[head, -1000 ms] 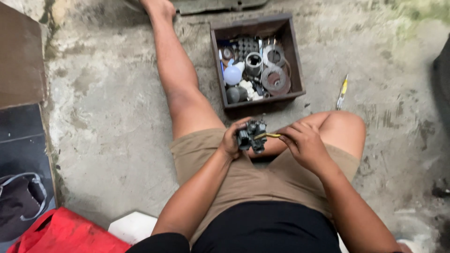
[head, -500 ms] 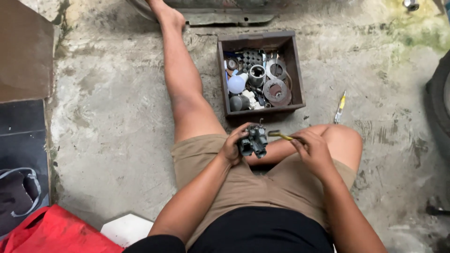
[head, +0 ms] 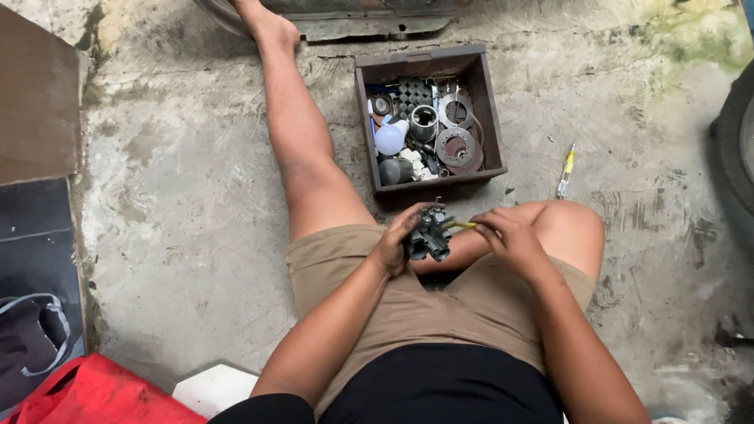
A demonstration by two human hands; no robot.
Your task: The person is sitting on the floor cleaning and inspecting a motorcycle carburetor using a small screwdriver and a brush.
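- Two bare hands met over the person's lap, near the middle of the scene.
- Left hand was closed around a small dark metal engine part, held above the thighs.
- Right hand was curled shut on a thin yellow tool, its tip touching the part.
- Just beyond, a dark wooden box of metal parts sat on the concrete floor.
- To its right lay a yellow screwdriver.
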